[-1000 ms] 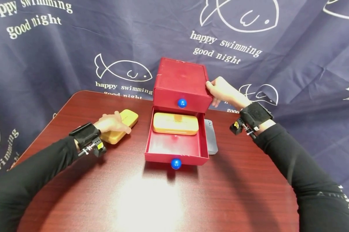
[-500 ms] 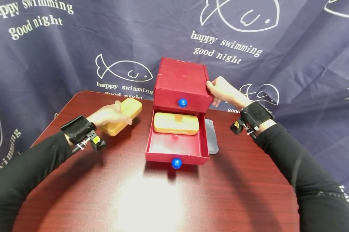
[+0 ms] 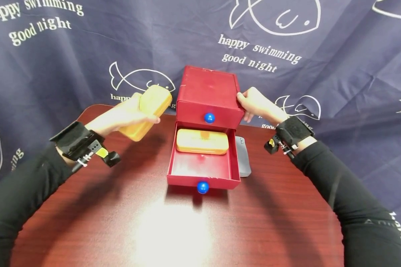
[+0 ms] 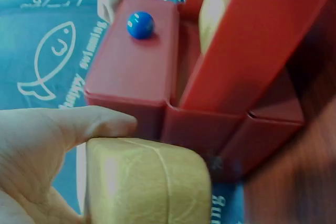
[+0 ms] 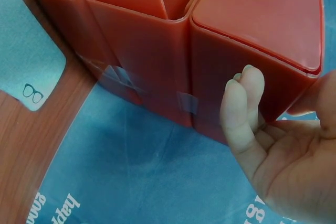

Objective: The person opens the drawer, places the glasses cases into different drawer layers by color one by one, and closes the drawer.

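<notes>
We count two yellow cases: one [image 3: 147,112] gripped in the left hand [image 3: 120,116] above the surface's far left, one [image 3: 202,141] in the open lower drawer [image 3: 200,168]. Two blue knobs. The right hand [image 3: 255,104] clasps the red box [image 3: 208,87] at the far edge.

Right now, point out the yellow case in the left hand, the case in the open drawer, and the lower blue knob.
held case [image 3: 147,113], head view, middle of its top face
drawer case [image 3: 202,141], head view, centre of lid
lower knob [image 3: 202,187], head view, middle of ball
</notes>
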### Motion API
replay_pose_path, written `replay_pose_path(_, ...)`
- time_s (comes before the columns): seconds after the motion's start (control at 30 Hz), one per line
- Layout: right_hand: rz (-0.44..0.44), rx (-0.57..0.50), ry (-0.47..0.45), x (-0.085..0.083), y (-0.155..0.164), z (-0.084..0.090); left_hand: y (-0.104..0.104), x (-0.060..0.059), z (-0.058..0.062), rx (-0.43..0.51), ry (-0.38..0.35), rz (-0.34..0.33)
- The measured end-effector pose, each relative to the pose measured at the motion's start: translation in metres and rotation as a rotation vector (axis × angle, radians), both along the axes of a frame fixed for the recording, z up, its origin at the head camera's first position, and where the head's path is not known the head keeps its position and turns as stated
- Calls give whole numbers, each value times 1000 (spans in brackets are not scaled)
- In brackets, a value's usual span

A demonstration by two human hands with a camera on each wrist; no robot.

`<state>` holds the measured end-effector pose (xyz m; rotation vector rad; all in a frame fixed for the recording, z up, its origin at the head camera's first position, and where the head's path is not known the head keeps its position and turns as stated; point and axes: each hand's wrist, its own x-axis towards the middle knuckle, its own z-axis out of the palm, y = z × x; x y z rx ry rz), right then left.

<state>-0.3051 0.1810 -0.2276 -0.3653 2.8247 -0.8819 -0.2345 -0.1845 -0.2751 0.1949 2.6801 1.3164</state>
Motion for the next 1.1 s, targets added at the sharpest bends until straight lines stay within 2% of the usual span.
replay_pose_path(0.1,0,0,-1,0,0,1,6,3,10,-83,85,40)
replay_pose_path(0.17,0,-1,-1,0,0,0,10,6,16,-98,115,57)
replay_pose_path(0.33,8,-7,0,-1,1,-1,22,8,27,-67,188,109)
replay_pose_path(0.4,8,-6,0,-1,1,-1,27,8,29,-17,234,129)
replay_pose_path(0.5,8,-3,1,-1,1,-1,34,8,30,114,296,135)
replay_pose_path(0.6,8,0,0,-1,1,0,39,8,32,250,323,121)
replay_pose_path(0.7,8,-1,-2,0,1,0,45,9,36,336,329,120)
replay_pose_path(0.87,18,-13,5,-1,2,-1,55,13,43,437,355,131)
replay_pose_path(1.1,20,-19,8,0,3,0,69,17,48,503,385,118)
